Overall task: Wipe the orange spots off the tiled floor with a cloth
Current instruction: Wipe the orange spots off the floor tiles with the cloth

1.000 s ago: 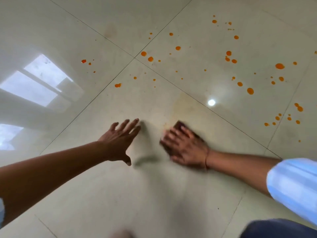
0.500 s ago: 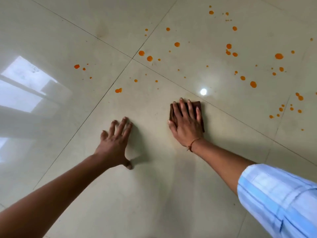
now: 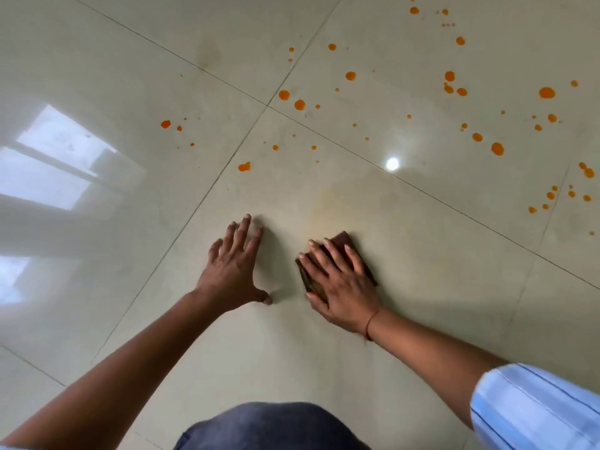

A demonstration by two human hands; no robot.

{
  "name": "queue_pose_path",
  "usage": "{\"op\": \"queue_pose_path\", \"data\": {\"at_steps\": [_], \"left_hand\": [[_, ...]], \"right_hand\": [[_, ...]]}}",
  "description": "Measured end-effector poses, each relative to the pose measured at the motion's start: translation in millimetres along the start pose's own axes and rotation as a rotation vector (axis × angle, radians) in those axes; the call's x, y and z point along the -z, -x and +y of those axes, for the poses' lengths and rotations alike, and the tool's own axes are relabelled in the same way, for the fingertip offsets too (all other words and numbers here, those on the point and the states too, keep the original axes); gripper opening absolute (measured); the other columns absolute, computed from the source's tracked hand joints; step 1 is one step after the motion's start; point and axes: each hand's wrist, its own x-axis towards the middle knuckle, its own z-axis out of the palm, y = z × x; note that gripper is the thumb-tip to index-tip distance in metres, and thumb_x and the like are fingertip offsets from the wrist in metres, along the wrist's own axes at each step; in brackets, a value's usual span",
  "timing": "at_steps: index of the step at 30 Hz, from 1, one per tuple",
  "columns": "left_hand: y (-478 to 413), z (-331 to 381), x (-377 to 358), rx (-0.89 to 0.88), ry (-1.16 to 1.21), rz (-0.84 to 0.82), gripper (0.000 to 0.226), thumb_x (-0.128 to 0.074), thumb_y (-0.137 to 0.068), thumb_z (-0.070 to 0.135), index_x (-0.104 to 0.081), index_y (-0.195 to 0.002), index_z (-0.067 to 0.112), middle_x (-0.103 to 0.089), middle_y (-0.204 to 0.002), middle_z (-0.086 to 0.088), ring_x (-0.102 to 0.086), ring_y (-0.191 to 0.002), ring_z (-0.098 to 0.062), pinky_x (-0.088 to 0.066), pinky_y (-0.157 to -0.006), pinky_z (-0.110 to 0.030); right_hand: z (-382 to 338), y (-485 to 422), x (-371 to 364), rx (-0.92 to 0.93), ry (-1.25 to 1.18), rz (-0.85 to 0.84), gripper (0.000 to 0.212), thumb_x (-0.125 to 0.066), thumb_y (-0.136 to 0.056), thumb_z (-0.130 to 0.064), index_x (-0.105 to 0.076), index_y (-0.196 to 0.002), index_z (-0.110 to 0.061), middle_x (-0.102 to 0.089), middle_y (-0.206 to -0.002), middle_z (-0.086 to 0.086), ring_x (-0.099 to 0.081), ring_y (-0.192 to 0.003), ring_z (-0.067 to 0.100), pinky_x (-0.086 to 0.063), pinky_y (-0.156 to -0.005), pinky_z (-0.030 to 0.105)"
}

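A person's left hand (image 3: 232, 271) braces, fingers spread, on the glossy cream tiled floor (image 3: 146, 287) as the flat-fingered right hand (image 3: 341, 287) presses the folded dark-brown cloth (image 3: 342, 239), just drawn back mid-stroke, round orange spots (image 3: 547, 92) beyond still unwiped

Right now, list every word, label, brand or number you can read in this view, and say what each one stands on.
None: there is no readable text anywhere in this view.
The brown cloth under the right hand shows no tag or label.
The tiled floor, the orange spots and the striped sleeve carry no writing.
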Motion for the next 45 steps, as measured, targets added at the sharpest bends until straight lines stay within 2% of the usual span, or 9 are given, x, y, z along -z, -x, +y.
{"op": "queue_pose_path", "data": {"at_steps": [6,8,13,17,24,30,35,41,45], "left_hand": [[-7.7,-69.1,39.1,0.340,0.102,0.044,0.154,-0.085,-0.043,0.065,0.017,-0.150,0.023,0.027,-0.157,-0.003,0.017,-0.145,-0.034,-0.006,-0.114,-0.060],[-13.2,-95.1,42.8,0.410,0.159,0.007,0.157,-0.086,-0.041,0.065,0.018,-0.150,0.022,0.028,-0.157,-0.002,0.018,-0.145,-0.034,-0.009,-0.113,-0.062],[-13.6,-110.5,47.1,0.396,0.203,-0.063,0.156,-0.083,-0.045,0.067,0.022,-0.149,0.018,0.033,-0.155,-0.005,0.020,-0.143,-0.037,-0.011,-0.112,-0.065],[-16.1,-110.3,47.1,0.398,0.267,-0.073,0.156,-0.085,-0.047,0.062,0.024,-0.148,0.015,0.037,-0.153,-0.006,0.025,-0.141,-0.040,-0.007,-0.110,-0.068],[-21.7,-119.1,28.2,0.370,0.312,-0.008,0.156,-0.086,-0.048,0.059,0.027,-0.147,0.019,0.040,-0.151,-0.003,0.033,-0.139,-0.036,0.003,-0.110,-0.065],[-19.5,-117.1,32.8,0.372,0.320,-0.037,0.156,-0.086,-0.050,0.059,0.030,-0.146,0.019,0.042,-0.150,-0.004,0.035,-0.137,-0.037,0.003,-0.109,-0.067],[-21.9,-121.0,29.1,0.380,0.285,-0.020,0.158,-0.084,-0.045,0.064,0.029,-0.146,0.021,0.040,-0.151,-0.001,0.032,-0.139,-0.035,0.002,-0.110,-0.064],[-20.9,-133.5,59.2,0.429,0.269,0.073,0.148,-0.085,-0.049,0.061,0.014,-0.151,0.020,0.027,-0.157,-0.006,0.018,-0.145,-0.035,-0.010,-0.115,-0.059],[-41.4,-162.4,79.3,0.552,0.291,-0.002,0.159,-0.089,-0.042,0.057,0.023,-0.148,0.019,0.033,-0.154,-0.008,0.020,-0.143,-0.040,-0.012,-0.112,-0.065]], "right_hand": [[2.5,-133.6,26.0,-0.239,-0.001,0.073,0.068,-0.043,-0.089,-0.053,-0.033,-0.150,-0.025,-0.028,-0.159,0.006,-0.022,-0.147,0.030,-0.016,-0.115,0.056],[-26.6,-143.5,20.2,-0.153,0.012,0.060,0.068,-0.042,-0.089,-0.053,-0.032,-0.151,-0.025,-0.026,-0.159,0.006,-0.020,-0.147,0.029,-0.016,-0.116,0.055],[-35.3,-78.2,11.2,0.096,0.090,-0.042,0.069,-0.041,-0.089,-0.053,-0.031,-0.152,-0.026,-0.027,-0.160,0.006,-0.022,-0.147,0.028,-0.014,-0.117,0.051],[-23.5,-111.3,22.9,0.024,0.079,-0.089,0.070,-0.035,-0.090,-0.057,-0.028,-0.152,-0.026,-0.024,-0.161,0.006,-0.022,-0.147,0.029,-0.012,-0.117,0.050],[-43.6,-301.3,51.5,-0.052,0.042,0.029,0.066,-0.033,-0.095,-0.054,-0.020,-0.154,-0.028,-0.014,-0.163,0.003,-0.008,-0.150,0.026,-0.005,-0.118,0.052],[-25.8,-196.2,37.3,0.130,0.066,-0.027,0.068,-0.031,-0.093,-0.056,-0.022,-0.154,-0.028,-0.018,-0.163,0.004,-0.014,-0.149,0.027,-0.012,-0.119,0.053],[-46.2,-312.8,51.6,0.016,0.061,0.026,0.069,-0.027,-0.092,-0.055,-0.023,-0.154,-0.026,-0.017,-0.163,0.005,-0.012,-0.150,0.027,-0.006,-0.118,0.053],[-36.2,-226.9,35.7,0.217,0.070,0.013,0.069,-0.029,-0.092,-0.057,-0.025,-0.154,-0.027,-0.019,-0.162,0.004,-0.016,-0.149,0.026,-0.011,-0.118,0.051],[-58.6,-328.0,54.7,0.109,0.050,0.037,0.066,-0.023,-0.095,-0.056,-0.021,-0.154,-0.027,-0.012,-0.164,0.004,-0.009,-0.150,0.025,-0.004,-0.119,0.051]]}}
